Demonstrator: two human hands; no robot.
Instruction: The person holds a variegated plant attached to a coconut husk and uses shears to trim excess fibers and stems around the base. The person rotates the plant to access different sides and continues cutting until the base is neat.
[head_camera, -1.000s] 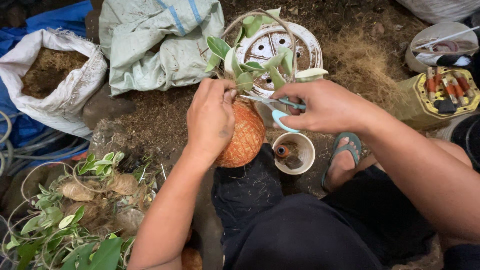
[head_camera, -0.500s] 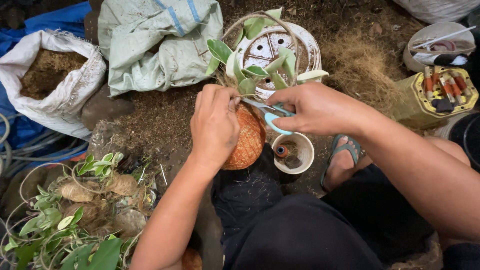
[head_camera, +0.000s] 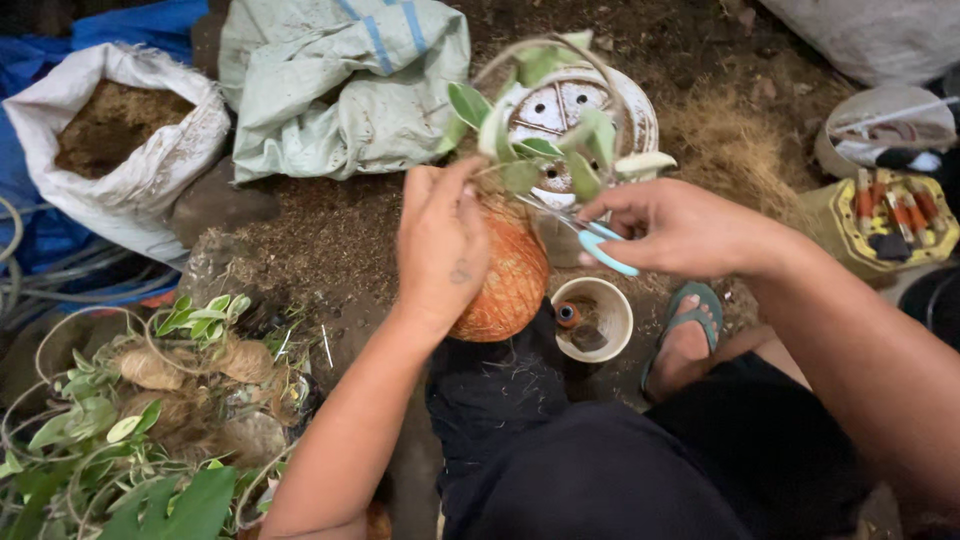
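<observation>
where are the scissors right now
In the head view, the blue-handled scissors are in the right hand, right of centre, just above the small white cup and beside the orange-netted plant ball.

Bare soil ground (head_camera: 330, 240) carries sacks (head_camera: 340, 80), a small pot (head_camera: 595, 320)

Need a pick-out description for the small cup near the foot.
Start at the person's left hand gripping the orange net-wrapped root ball at frame centre. Just right of the ball, on the soil beside the teal flip-flop sandal, sits the small round cream cup. It alone is open-topped and pale, with small dark bits inside.
</observation>
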